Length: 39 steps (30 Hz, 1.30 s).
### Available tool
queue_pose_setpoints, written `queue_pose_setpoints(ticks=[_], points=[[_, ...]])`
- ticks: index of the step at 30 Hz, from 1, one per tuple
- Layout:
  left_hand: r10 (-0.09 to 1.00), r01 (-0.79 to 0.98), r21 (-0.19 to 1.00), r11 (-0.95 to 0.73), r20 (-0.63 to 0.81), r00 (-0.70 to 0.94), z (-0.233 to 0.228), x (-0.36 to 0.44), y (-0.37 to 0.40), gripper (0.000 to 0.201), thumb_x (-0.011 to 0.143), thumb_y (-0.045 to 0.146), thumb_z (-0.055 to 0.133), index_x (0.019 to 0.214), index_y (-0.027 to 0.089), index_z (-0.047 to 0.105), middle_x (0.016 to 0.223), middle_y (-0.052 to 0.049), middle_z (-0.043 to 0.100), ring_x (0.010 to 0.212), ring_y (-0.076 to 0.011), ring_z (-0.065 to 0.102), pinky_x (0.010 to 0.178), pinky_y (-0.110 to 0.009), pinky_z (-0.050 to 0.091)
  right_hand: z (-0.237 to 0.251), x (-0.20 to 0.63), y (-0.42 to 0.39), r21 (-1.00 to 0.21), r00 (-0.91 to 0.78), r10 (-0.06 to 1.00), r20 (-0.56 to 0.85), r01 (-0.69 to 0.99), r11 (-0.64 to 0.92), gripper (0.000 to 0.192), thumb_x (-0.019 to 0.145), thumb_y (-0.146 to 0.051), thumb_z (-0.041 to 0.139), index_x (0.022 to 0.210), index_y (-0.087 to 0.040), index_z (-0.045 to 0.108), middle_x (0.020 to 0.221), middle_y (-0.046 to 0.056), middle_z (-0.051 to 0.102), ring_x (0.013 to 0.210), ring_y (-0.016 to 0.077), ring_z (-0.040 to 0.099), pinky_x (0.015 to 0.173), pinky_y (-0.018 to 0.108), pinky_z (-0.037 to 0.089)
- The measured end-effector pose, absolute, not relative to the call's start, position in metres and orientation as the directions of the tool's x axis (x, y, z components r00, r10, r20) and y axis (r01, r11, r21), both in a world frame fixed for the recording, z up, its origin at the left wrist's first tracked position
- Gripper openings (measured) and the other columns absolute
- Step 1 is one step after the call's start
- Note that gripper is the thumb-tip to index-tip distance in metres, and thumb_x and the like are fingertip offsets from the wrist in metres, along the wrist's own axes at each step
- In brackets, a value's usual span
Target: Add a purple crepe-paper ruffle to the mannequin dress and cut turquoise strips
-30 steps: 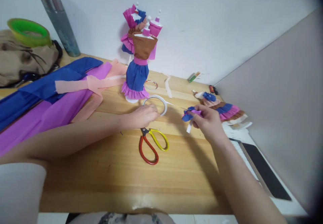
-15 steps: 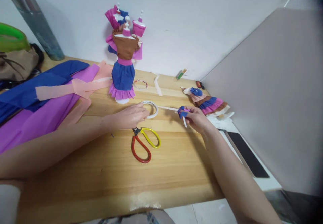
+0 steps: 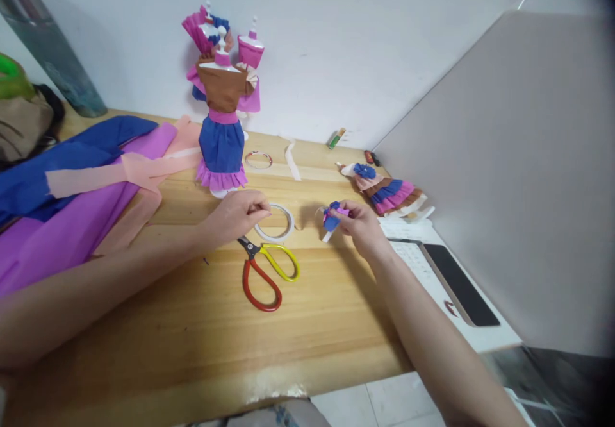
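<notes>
My left hand (image 3: 240, 214) is closed in a pinch at the upper left rim of a white roll of tape (image 3: 289, 228); the fingertips overlap the ring. My right hand (image 3: 364, 225) pinches a small blue and magenta fabric flower (image 3: 331, 217), held above the table. A short white strip (image 3: 327, 236) hangs under the flower. Just below the roll lie scissors (image 3: 262, 286) with one red and one yellow handle, their blades partly hidden by my left forearm.
A small dress form (image 3: 221, 138) in a brown, blue and purple dress stands at the back, with others behind it. Fabric pieces (image 3: 86, 202) cover the left side. A striped doll dress (image 3: 387, 190) lies right, near a white board (image 3: 494, 337). A flask (image 3: 57, 49) stands back left.
The pale tape strip that stretched from the roll to the flower no longer spans between my hands. The roll sits slightly lower, and the view has shifted a little to the right.
</notes>
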<state>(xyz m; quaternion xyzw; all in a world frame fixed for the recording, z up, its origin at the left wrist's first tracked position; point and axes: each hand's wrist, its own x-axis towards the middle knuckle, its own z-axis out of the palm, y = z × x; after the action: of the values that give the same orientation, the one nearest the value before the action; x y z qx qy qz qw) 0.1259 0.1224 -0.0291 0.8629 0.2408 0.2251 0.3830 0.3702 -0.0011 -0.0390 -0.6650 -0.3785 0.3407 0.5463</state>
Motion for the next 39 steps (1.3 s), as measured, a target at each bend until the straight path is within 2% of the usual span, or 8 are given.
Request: queue_pose_setpoints(ticks=[6,15,18,24,27,30,35,39], points=[[0.629,0.078,0.987,-0.144,0.030,0.777,-0.034,0.156,0.084,0.026,0.073,0.025,0.069,0.096,0.016,0.063,0.077,-0.001,0.067,0.070,-0.0147,0.063,0.062,-0.024,0.046,-0.021,0.304,-0.001,-0.996,0.400,0.916,-0.030,0.068,-0.062,0.032,0.052,-0.035,0.088,0.059,-0.017,0.064,0.050,-0.004,0.058,0.042,0.0073,0.047,0.040,0.020,0.038],[0.593,0.199,0.752,-0.629,0.298,0.748,-0.028,0.154,0.093,0.009,0.082,0.017,0.060,0.077,0.017,0.053,0.069,0.003,0.056,0.067,-0.0121,0.052,0.061,-0.024,0.037,-0.014,0.303,0.022,-0.905,0.179,0.916,-0.360,-0.308,-0.295,0.041,0.036,-0.035,0.096,0.064,-0.014,0.074,0.064,0.002,0.072,0.059,0.0114,0.068,0.060,0.021,0.058],[0.609,0.138,0.829,-0.542,0.275,0.744,-0.035,0.154,0.102,0.009,0.082,0.016,0.058,0.076,0.017,0.053,0.069,0.004,0.056,0.064,-0.0109,0.055,0.058,-0.021,0.040,-0.013,0.309,0.020,-0.933,0.173,0.933,-0.315,-0.236,-0.271,0.039,0.043,-0.035,0.094,0.069,-0.013,0.074,0.067,0.005,0.074,0.062,0.0142,0.070,0.059,0.021,0.056],[0.725,-0.049,0.999,0.000,0.034,0.688,-0.043,0.158,0.116,0.011,0.082,0.018,0.062,0.078,0.015,0.051,0.065,0.003,0.058,0.048,-0.0097,0.060,0.046,-0.020,0.048,-0.030,0.319,0.008,-0.988,0.317,0.936,-0.149,-0.072,-0.133,0.034,0.060,-0.031,0.086,0.086,-0.016,0.070,0.076,0.004,0.074,0.055,0.0113,0.065,0.049,0.021,0.047],[0.712,-0.172,0.973,0.156,0.010,0.702,-0.039,0.155,0.119,0.012,0.080,0.019,0.065,0.081,0.014,0.054,0.061,0.003,0.060,0.047,-0.0103,0.061,0.045,-0.019,0.049,-0.044,0.315,0.005,-0.979,0.127,0.971,-0.201,-0.059,-0.195,0.042,0.063,-0.031,0.083,0.100,-0.018,0.069,0.098,0.007,0.074,0.058,0.0096,0.064,0.047,0.019,0.043],[0.674,-0.258,0.936,0.240,0.031,0.738,-0.033,0.152,0.118,0.019,0.075,0.021,0.071,0.081,0.013,0.055,0.062,0.003,0.061,0.047,-0.0108,0.061,0.044,-0.020,0.049,-0.053,0.307,0.006,-0.981,-0.102,0.976,-0.192,0.044,-0.188,0.045,0.071,-0.035,0.077,0.111,-0.018,0.065,0.091,0.005,0.070,0.057,0.0102,0.060,0.046,0.020,0.040],[0.602,-0.189,0.951,0.244,0.004,0.798,-0.023,0.146,0.116,0.025,0.071,0.025,0.077,0.079,0.014,0.057,0.061,0.002,0.063,0.042,-0.0087,0.057,0.041,-0.019,0.045,-0.051,0.300,0.011,-0.926,-0.179,0.983,0.026,0.366,0.091,0.015,0.079,-0.031,0.067,0.083,-0.016,0.065,0.077,0.001,0.058,0.059,0.0100,0.048,0.056,0.023,0.037],[0.581,-0.133,0.979,0.158,0.016,0.814,-0.013,0.139,0.118,0.017,0.074,0.020,0.073,0.080,0.013,0.059,0.056,0.002,0.063,0.041,-0.0075,0.055,0.040,-0.016,0.042,-0.048,0.303,0.013,-0.841,-0.082,0.993,0.086,0.528,0.116,0.019,0.080,-0.026,0.059,0.064,-0.017,0.056,0.065,0.000,0.054,0.059,0.0117,0.046,0.057,0.025,0.034]])
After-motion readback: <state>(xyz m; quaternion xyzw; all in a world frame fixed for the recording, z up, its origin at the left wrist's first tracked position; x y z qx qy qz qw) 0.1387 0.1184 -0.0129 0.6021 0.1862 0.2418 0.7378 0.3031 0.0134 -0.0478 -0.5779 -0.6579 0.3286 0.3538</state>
